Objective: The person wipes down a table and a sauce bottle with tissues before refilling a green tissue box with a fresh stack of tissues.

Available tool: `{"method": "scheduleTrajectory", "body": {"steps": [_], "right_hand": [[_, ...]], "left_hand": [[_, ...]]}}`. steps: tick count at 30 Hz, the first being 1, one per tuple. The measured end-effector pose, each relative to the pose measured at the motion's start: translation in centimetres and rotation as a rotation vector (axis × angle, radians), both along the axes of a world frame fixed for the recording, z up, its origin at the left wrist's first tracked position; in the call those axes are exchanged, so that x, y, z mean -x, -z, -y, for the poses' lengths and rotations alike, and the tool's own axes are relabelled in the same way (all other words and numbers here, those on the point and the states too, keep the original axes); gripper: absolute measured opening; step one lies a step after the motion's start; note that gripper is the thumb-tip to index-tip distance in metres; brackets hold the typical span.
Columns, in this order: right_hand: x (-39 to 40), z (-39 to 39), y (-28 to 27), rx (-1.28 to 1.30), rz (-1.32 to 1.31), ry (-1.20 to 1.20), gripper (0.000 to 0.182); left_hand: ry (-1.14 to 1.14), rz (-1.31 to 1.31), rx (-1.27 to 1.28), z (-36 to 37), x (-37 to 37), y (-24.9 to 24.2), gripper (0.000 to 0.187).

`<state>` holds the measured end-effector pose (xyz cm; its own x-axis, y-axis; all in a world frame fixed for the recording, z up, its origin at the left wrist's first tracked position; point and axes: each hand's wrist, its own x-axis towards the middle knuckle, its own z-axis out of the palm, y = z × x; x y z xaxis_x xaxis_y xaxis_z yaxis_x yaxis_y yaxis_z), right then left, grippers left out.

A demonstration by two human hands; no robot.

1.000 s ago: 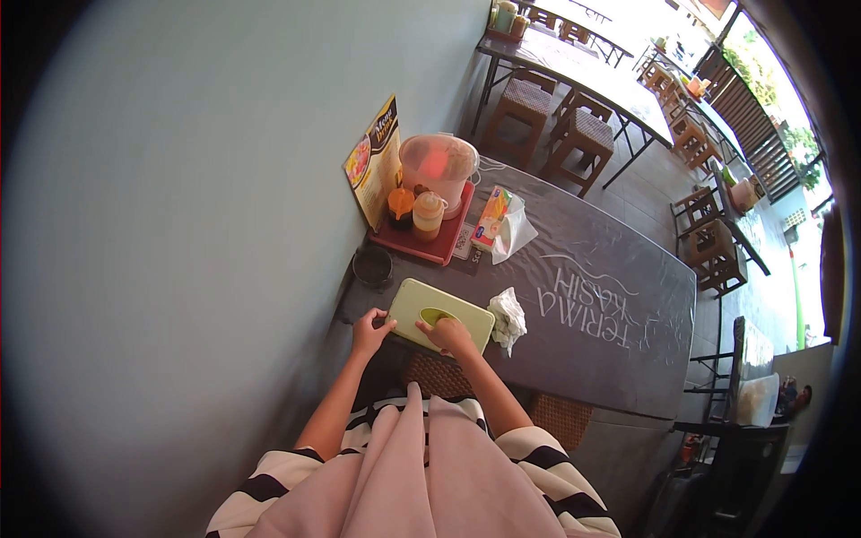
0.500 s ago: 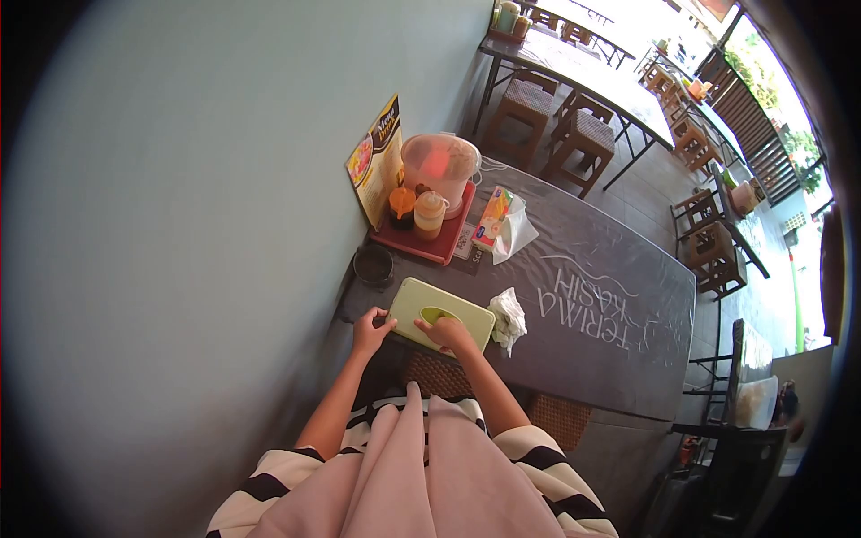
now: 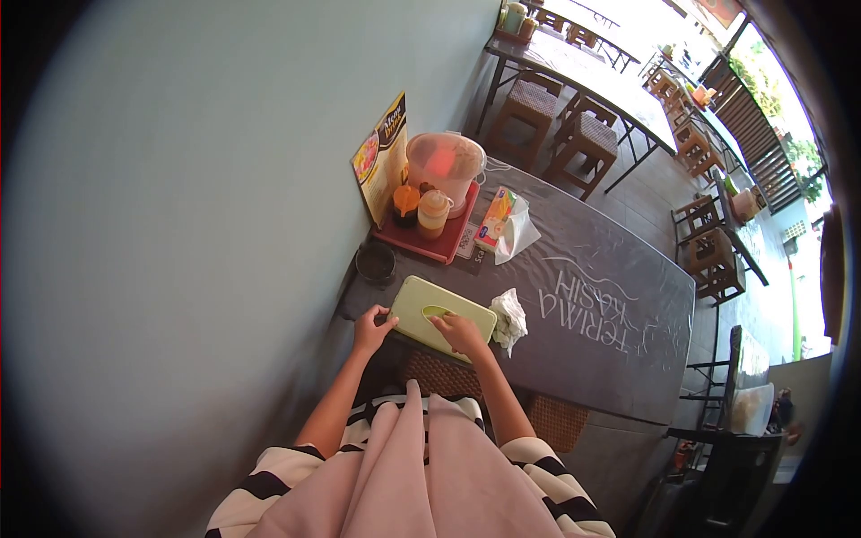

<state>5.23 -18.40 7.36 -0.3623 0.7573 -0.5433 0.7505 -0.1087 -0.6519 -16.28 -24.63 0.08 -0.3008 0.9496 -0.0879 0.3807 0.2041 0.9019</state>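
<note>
A pale green box (image 3: pixel 413 300) with an oval opening in its lid lies at the near edge of the dark table. My left hand (image 3: pixel 370 330) grips the box's left end, with fingers and thumb at its corner. At the oval opening is my right hand (image 3: pixel 459 333), its fingertips at the rim and bent together; what they hold, if anything, is too small to tell. Crumpled white tissue (image 3: pixel 508 321) lies just right of the box. A round black ashtray-like dish (image 3: pixel 376 262) stands beyond its left end.
A red tray (image 3: pixel 415 241) holds sauce bottles (image 3: pixel 434 213), a clear tub (image 3: pixel 446 161) and a menu card (image 3: pixel 381 161). Beside it lies a tissue pack (image 3: pixel 499 219). The wall (image 3: pixel 224 224) borders the table's left side. Woven stools (image 3: pixel 558 421) stand beneath the near edge.
My right hand has shifted slightly to the right along the box's opening, and its fingers have drawn back toward the rim. My left hand stays at the box's left end.
</note>
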Motion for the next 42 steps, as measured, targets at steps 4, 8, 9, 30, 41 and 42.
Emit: {"method": "scheduleTrajectory", "body": {"steps": [4,8,9,30,41,42], "right_hand": [[-1.8,-0.2,-3.1,0.295,-0.308,0.202,0.047],[-3.1,-0.7,-5.3,0.348,-0.463,0.35,0.041],[-3.3,-0.9,-5.0,0.347,-0.494,0.36,0.039],[-1.0,-0.5,0.9,-0.666,-0.281,0.271,0.017],[-3.2,3.4,0.8,-0.671,-0.114,0.303,0.019],[-3.4,3.4,1.1,-0.673,-0.111,0.307,0.019]], "left_hand": [[-0.008,-0.001,0.008,0.0,-0.1,-0.3,0.031],[-0.012,0.009,-0.004,0.0,-0.2,-0.4,0.03],[-0.016,0.006,-0.005,0.1,-0.2,-0.4,0.03],[-0.028,0.115,0.058,0.1,-0.8,-0.6,0.034],[0.201,-0.617,-0.293,-0.1,-4.4,-5.0,0.025],[0.208,-0.645,-0.278,-0.4,-4.5,-4.4,0.024]]}}
